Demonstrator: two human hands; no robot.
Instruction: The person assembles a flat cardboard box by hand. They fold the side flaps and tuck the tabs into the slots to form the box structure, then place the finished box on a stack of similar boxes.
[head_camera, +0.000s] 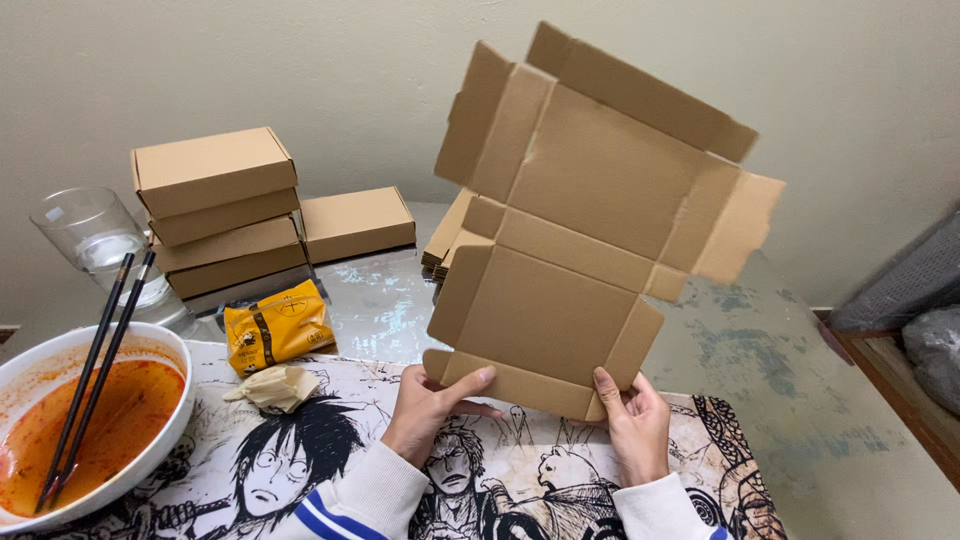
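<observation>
A flat, unfolded cardboard box blank (590, 230) is held upright above the illustrated desk mat (330, 470), gripped along its bottom flap. The left hand (432, 408) is clamped on the flap's left corner, thumb laid across the front; the right hand (633, 420) is clamped on the right corner, thumb in front and the fingers hidden behind the cardboard. The two hands are kept apart. The blank's right tab is blurred.

Behind the blank, a pile of further flat blanks (452, 235) is largely covered, and only its left edge can be seen. Left of the blank, a stack of folded boxes (220, 205) stands beside a single folded box (357, 222). Further left a glass of water (97, 240) is seen, and a bowl of orange broth (85, 420) with black chopsticks (92, 375) is cut off by the frame edge. A yellow packet (277, 327) and a crumpled tissue (275, 386) lie between the bowl and the blank.
</observation>
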